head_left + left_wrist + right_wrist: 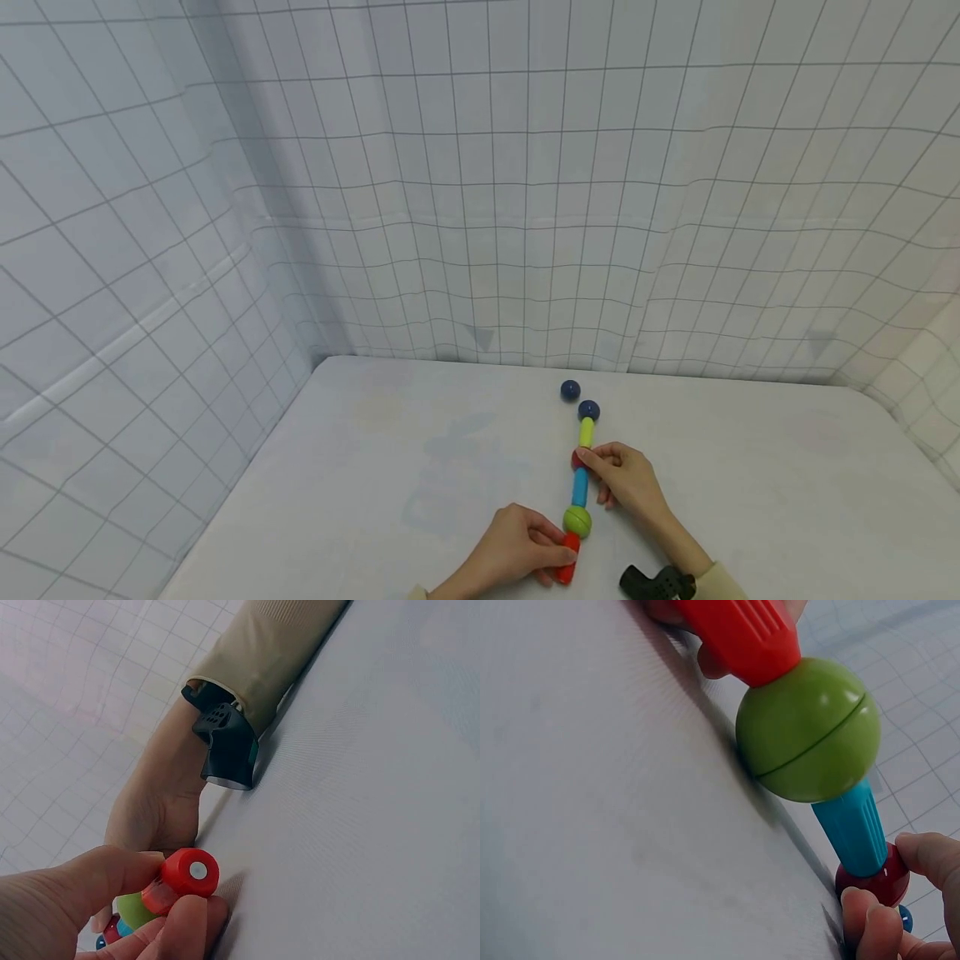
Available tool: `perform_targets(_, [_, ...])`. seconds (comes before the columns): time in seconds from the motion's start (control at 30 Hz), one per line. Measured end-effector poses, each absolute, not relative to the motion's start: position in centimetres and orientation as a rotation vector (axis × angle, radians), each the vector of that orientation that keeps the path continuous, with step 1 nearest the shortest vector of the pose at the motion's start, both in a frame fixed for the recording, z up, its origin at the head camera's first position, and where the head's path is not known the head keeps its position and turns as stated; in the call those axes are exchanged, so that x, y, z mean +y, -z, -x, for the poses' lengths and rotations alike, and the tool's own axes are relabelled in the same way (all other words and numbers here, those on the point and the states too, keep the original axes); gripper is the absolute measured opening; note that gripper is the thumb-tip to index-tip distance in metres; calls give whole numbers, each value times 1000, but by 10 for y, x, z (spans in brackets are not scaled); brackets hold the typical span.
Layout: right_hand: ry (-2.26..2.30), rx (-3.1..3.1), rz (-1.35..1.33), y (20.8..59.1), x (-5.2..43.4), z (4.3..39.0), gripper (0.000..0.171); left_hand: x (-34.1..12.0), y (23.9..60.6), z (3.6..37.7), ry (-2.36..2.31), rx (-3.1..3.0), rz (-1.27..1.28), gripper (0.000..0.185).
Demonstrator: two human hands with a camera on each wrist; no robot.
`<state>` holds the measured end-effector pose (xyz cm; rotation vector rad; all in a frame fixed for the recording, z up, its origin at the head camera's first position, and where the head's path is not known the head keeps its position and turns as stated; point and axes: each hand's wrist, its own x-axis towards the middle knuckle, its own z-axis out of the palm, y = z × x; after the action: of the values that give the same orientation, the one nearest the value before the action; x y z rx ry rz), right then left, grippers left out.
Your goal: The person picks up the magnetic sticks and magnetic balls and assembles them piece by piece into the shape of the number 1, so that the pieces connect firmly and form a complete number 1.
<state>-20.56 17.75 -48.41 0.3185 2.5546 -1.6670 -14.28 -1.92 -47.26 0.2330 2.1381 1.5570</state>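
- A chain of toy rods and balls lies on the white table, low and right of centre in the head view, running up the frame.
- From the bottom: red rod, green ball, blue rod, red ball, yellow-green rod, dark blue ball.
- The left hand, at the bottom centre, pinches the red rod between curled thumb and fingers.
- The right hand, just right of the chain, has its fingertips curled around the red ball.
- A second dark blue ball sits loose just above the chain's top end, apart from it.
- A black wrist-worn camera shows at the bottom edge.
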Motion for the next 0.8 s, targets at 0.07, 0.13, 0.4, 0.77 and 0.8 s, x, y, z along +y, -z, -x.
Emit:
perform_targets(0.07, [1665, 2555, -320, 484, 178, 205, 47, -18, 473, 142, -1565, 2128, -223, 16])
perform_targets(0.13, [1667, 2550, -319, 484, 178, 205, 47, -18, 474, 141, -1573, 2116, -215, 17])
perform_targets(0.4, [1675, 2542, -317, 483, 178, 205, 49, -15, 472, 138, -1600, 2093, -206, 16])
perform_targets(0.77, [1685, 2536, -302, 484, 178, 205, 49, -13, 470, 134, -1642, 2051, -148, 16])
perform_targets(0.8, [1686, 2534, -301, 484, 178, 205, 49, -13, 471, 134, -1645, 2049, -143, 16])
